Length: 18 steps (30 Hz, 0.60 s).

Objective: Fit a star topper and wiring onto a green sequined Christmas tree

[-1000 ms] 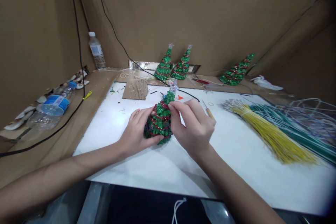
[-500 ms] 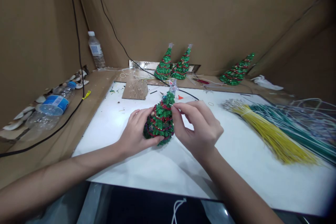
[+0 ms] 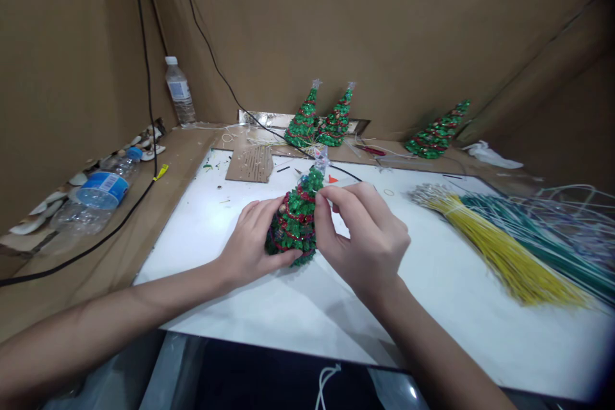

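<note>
A small green beaded tree (image 3: 298,214) with red garland and a clear star on top lies tilted on the white board (image 3: 269,307), tip pointing away from me. My left hand (image 3: 250,240) cups its base from the left, fingers wrapped round it. My right hand (image 3: 362,237) is closed in a pinch at the tree's upper right side, thumb and forefinger against the green beads; what the pinch holds is too small to see.
Two finished trees (image 3: 319,122) stand at the back, a third (image 3: 435,131) leans at back right. Yellow wire bundle (image 3: 500,243) and green wires (image 3: 552,240) lie right. A cardboard scrap (image 3: 250,163), a lying bottle (image 3: 93,195), an upright bottle (image 3: 179,91) and black cable (image 3: 139,198) sit left.
My right hand has curled tighter into a pinch near the tree's top. The wooden-handled tool that showed beyond my right hand a second ago is out of sight. My left hand keeps its hold.
</note>
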Each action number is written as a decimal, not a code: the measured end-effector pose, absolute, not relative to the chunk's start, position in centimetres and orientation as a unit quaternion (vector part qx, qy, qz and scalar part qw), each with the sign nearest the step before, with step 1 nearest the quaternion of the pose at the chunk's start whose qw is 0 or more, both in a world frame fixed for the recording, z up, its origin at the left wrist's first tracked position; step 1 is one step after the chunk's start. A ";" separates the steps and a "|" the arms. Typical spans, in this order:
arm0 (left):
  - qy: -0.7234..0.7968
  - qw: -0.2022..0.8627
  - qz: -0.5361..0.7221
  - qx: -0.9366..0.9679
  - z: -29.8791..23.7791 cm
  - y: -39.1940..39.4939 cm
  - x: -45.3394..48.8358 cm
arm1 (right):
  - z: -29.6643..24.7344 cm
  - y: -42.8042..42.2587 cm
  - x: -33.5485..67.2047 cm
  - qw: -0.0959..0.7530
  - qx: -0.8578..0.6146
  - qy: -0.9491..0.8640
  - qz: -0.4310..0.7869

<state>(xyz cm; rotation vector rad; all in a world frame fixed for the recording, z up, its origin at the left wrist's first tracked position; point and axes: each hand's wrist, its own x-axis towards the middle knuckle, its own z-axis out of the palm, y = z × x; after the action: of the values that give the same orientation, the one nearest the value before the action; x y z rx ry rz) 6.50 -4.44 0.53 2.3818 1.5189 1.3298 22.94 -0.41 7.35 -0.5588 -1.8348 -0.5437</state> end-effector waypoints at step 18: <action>0.495 0.019 0.413 0.764 0.6 -4.5 6.4 | 7.0 0.3 23.3 0.524 -0.210 -0.791 -0.234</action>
<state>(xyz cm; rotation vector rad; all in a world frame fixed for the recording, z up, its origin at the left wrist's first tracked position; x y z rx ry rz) 6.44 -4.53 0.64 2.3714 1.5375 1.2818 23.35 0.26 6.99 -0.5035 -1.8934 -0.5609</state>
